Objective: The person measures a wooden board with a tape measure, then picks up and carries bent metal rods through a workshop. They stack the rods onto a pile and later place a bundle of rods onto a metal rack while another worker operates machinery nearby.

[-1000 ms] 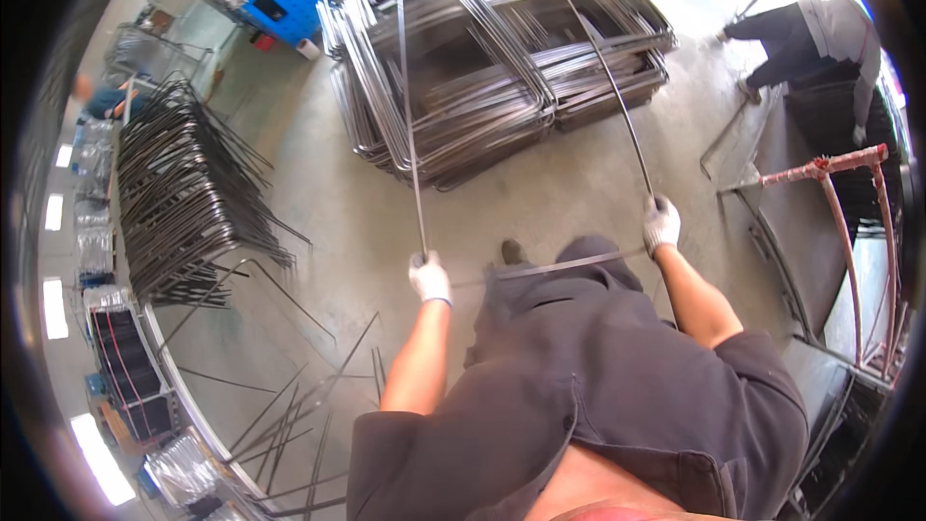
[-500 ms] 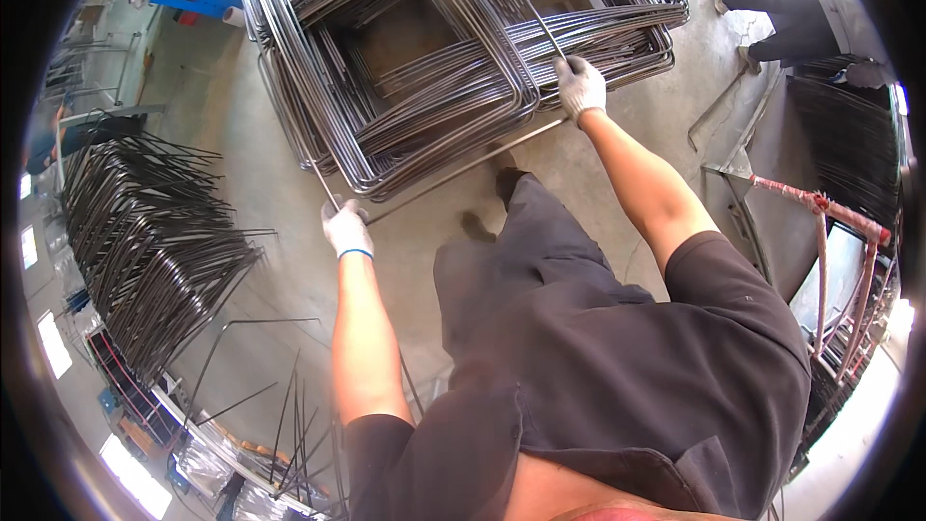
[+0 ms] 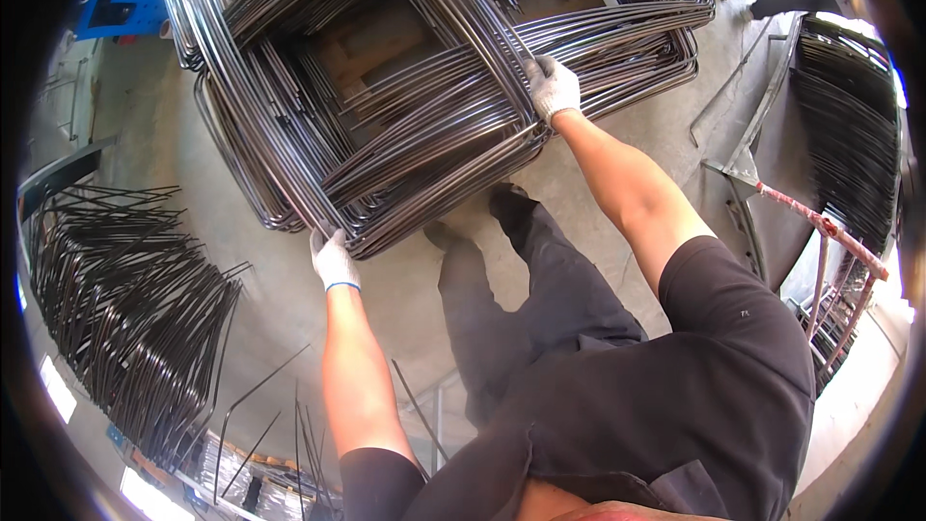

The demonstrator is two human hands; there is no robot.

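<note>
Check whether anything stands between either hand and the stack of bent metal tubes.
Nothing visible does: the left hand is right at the near edge of the tube stack, and the right hand is over its tubes farther right. Finger contact is partly hidden.

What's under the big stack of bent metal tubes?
Brown, wood-like boards show through gaps in the stack of bent metal tubes; the rest underneath is covered.

Smooth, glossy metal makes up the stack of bent rods [image 3: 439, 140]; inside it, dull wood-like boards [image 3: 362, 63]; at its near side, matt cloth gloves [image 3: 556, 89] and trousers [image 3: 559, 270] over a smooth floor [image 3: 405, 299]
</note>
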